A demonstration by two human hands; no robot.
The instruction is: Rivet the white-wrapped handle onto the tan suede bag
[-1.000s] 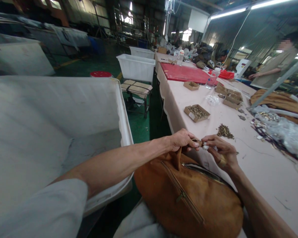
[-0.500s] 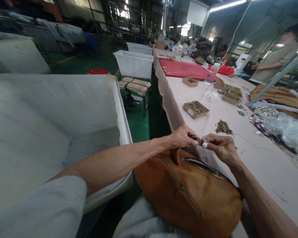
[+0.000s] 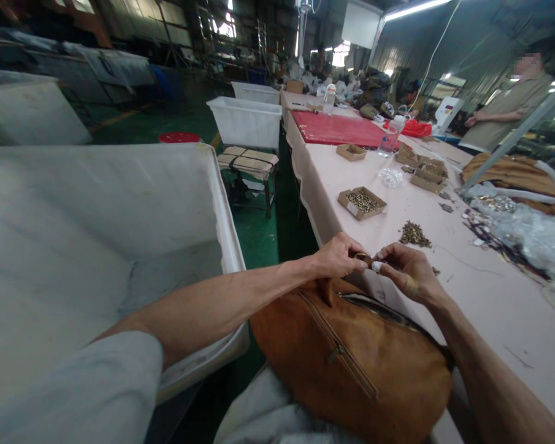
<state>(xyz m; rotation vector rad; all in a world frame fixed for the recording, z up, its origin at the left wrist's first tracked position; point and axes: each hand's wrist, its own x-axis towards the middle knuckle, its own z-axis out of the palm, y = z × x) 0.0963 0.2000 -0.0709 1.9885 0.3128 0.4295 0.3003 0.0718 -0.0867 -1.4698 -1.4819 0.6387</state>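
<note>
A tan suede bag (image 3: 351, 357) lies on my lap against the table's near edge, with zips across its top and side. My left hand (image 3: 337, 258) pinches a small leather tab of the bag at its top corner. My right hand (image 3: 404, 268) meets it from the right, fingers pinched on the same tab, and a white-taped fingertip shows between the two hands. What small part the fingers press is too tiny to make out.
The long table (image 3: 481, 308) holds a cardboard box of metal studs (image 3: 361, 202), a loose stud pile (image 3: 414, 234), more boxes (image 3: 428, 174), a bottle (image 3: 389, 137) and a red mat (image 3: 337, 129). A large white tub (image 3: 97, 246) stands at my left. A person (image 3: 509, 114) stands at far right.
Both hands stay pinched together on the bag's tab. The view has drifted slightly, with the hands a little higher and further left in the picture.
</note>
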